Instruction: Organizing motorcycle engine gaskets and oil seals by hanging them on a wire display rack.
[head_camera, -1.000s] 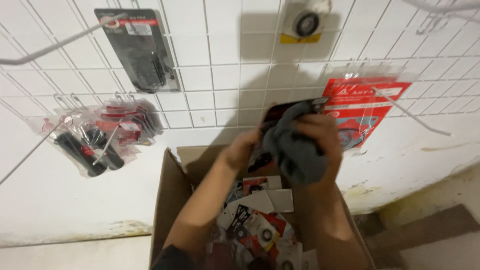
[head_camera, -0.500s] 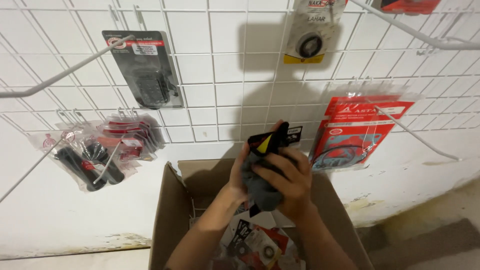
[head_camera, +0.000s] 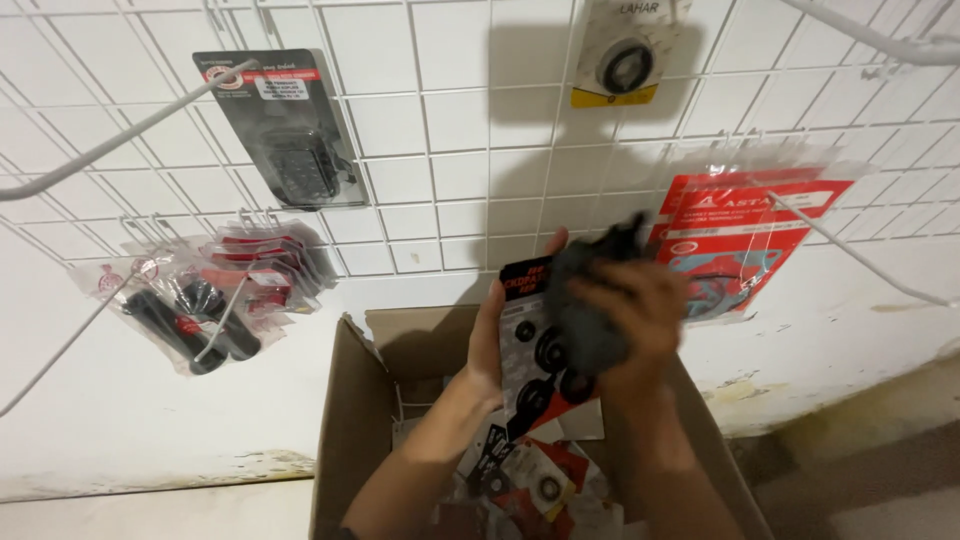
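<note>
My left hand (head_camera: 493, 335) holds a black carded packet of round black seals (head_camera: 537, 345) upright above an open cardboard box (head_camera: 350, 420). My right hand (head_camera: 640, 320) grips a dark grey cloth (head_camera: 590, 290) and presses it against the front of the packet. Motion blurs the right hand and the cloth. Both forearms rise out of the box, which holds several more red, white and black packets (head_camera: 530, 480).
A white wire grid panel (head_camera: 450, 150) covers the wall behind. On its hooks hang a black packet (head_camera: 285, 135), bagged black grips (head_camera: 190, 310), a yellow-edged bearing card (head_camera: 625, 60) and a red gasket packet (head_camera: 740, 240). Long white hooks (head_camera: 860, 250) jut out at left and right.
The packet and cloth have risen higher above the box. The cloth has shifted to the right side of the packet, uncovering its front. The view has tilted upward.
</note>
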